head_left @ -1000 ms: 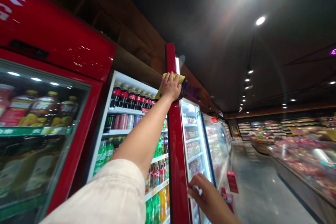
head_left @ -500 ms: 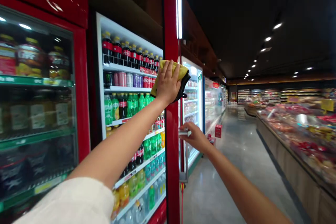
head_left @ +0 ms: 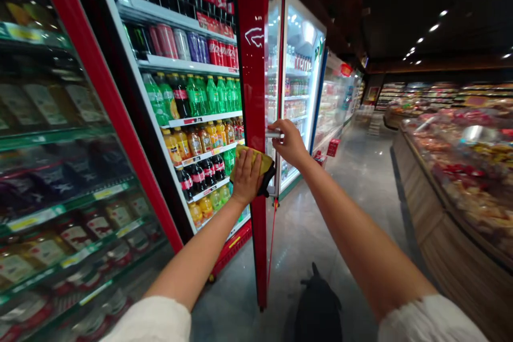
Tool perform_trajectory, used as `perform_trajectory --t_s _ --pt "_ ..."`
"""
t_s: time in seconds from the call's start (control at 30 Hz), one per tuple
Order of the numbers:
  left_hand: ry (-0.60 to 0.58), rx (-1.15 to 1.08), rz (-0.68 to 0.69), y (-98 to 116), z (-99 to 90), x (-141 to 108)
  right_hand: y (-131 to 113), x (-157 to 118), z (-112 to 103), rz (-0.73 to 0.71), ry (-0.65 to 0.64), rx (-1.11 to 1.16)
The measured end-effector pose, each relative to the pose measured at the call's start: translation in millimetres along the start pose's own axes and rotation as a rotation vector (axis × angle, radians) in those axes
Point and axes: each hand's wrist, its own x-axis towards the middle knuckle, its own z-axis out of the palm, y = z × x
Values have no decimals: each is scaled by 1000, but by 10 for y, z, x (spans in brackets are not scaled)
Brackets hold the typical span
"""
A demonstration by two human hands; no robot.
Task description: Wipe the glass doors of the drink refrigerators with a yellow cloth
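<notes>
A red door frame (head_left: 255, 80) stands open, its narrow edge facing me. Against its lower part my left hand (head_left: 246, 175) presses a folded yellow and black cloth (head_left: 260, 163), fingers over the yellow side. Black cloth hangs past the door's right edge. My right hand (head_left: 289, 141) is closed around the light-coloured door handle (head_left: 273, 134), a little above and to the right of the cloth.
The open fridge (head_left: 192, 64) behind the door holds rows of bottles and cans. Another glass-door fridge (head_left: 100, 85) is at the left. A produce counter (head_left: 452, 181) runs along the right. A red cord (head_left: 272, 240) hangs beside the door.
My left hand has slid down the door edge with the cloth and is now below my right hand. The view has tilted downward. My right hand stays on the handle.
</notes>
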Motion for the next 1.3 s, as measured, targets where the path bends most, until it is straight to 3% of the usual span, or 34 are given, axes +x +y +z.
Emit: perform_trajectory --t_s 0.27,0.37,0.43,0.5,0.6,0.8,0.9,1.0,1.13,1.3 --pt "-314 21 -164 70 482 -1217 165 31 104 -22 78 -84" --pt "-330 20 -172 95 513 -1466 167 25 113 -37 70 -88" --pt "-315 28 -149 72 468 -1464 127 5 106 -39 64 -81" --pt "-288 45 -110 26 375 -1316 72 -20 103 -33 77 -55" --pt "-199 97 -31 -29 176 -834 3 -46 112 -20 88 -2" --pt "156 128 66 32 -337 665 -43 -29 130 -5 50 57" --pt "242 118 125 109 -614 1393 -39 -21 132 -37 56 60" --pt "295 92 178 192 -831 1945 -41 -26 109 -71 48 63" --pt "370 -26 244 229 -915 2230 -50 -56 16 -59 -6 51" --pt "313 -316 373 102 -785 1968 26 -139 -103 -28 5 25"
